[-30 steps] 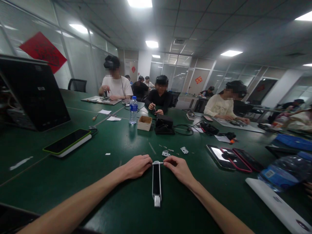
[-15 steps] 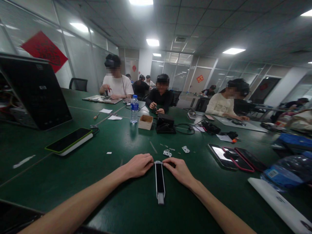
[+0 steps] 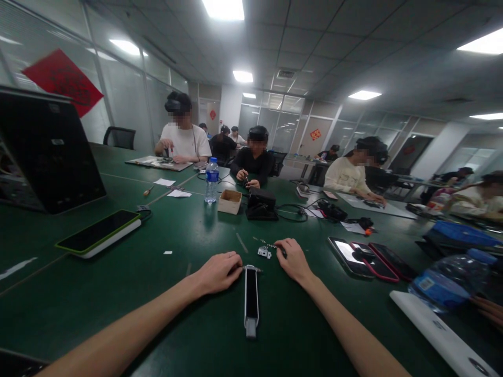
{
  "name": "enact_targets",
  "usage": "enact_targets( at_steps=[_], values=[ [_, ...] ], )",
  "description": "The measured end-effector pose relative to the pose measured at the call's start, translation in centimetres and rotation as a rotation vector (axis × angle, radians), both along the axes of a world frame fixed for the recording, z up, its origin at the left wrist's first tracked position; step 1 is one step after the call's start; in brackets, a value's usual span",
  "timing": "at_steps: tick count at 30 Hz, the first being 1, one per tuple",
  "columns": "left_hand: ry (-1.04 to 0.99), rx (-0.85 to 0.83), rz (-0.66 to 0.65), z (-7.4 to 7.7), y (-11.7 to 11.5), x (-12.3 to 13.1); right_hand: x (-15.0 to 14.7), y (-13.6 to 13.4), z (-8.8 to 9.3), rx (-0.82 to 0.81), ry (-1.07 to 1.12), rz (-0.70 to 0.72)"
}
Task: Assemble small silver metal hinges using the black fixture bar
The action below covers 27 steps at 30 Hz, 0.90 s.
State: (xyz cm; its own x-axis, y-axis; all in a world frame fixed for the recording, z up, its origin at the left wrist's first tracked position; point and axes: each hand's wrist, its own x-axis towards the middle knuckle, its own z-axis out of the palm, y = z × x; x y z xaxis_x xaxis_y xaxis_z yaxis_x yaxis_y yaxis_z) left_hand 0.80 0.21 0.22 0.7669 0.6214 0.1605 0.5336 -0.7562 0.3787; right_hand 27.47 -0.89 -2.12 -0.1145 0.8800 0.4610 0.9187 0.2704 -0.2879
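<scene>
My left hand (image 3: 222, 272) is closed in a pinch at the far end of a long, narrow device (image 3: 251, 298) with a black face, white edges and a grey tab at its near end. A thin metal pin (image 3: 258, 269) sticks out sideways at that far end. To the right, my right hand (image 3: 293, 259) rests low over the table, thumb and forefinger curved and apart beside small metal rings (image 3: 270, 245). Just left of those fingertips lies a small silver metal bracket (image 3: 264, 252). What lies under my right palm is hidden.
A water bottle (image 3: 211, 180), a small open box (image 3: 230, 201) and a black stand (image 3: 262, 204) are ahead. Phones (image 3: 349, 256) and a large bottle (image 3: 448, 280) lie right; a green-edged phone (image 3: 98, 233) lies left. Co-workers sit across the table.
My right hand has left the device's far end and moved forward and right to the small metal parts, covering a loose plate there. My left hand stays at the device.
</scene>
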Motion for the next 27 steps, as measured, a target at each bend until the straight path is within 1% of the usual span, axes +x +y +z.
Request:
enact_targets(
  at_steps=[3,6,12,18,23,25,27],
  values=[
    [-0.001,0.020,0.001,0.0,-0.1,0.1,-0.3,0.9,0.3,-0.035,-0.136,0.048],
    [0.000,0.030,0.000,0.0,-0.1,0.2,-0.5,1.2,0.4,-0.062,-0.209,0.074],
    [0.000,0.019,0.002,0.1,0.0,0.1,-0.6,0.5,0.5,-0.061,-0.230,0.014],
    [0.002,0.005,0.000,0.1,0.0,0.1,-1.0,-0.3,1.0,-0.106,-0.336,-0.044],
    [0.000,0.014,-0.007,0.1,0.0,-0.1,-0.9,-1.1,1.4,-0.227,-0.392,-0.049],
    [0.000,0.017,-0.006,0.1,0.0,-0.1,-0.9,-1.3,1.7,-0.274,-0.373,-0.034],
    [-0.007,0.020,-0.007,0.0,0.0,-0.1,-0.8,-1.6,2.2,-0.338,-0.306,-0.014]
  ],
)
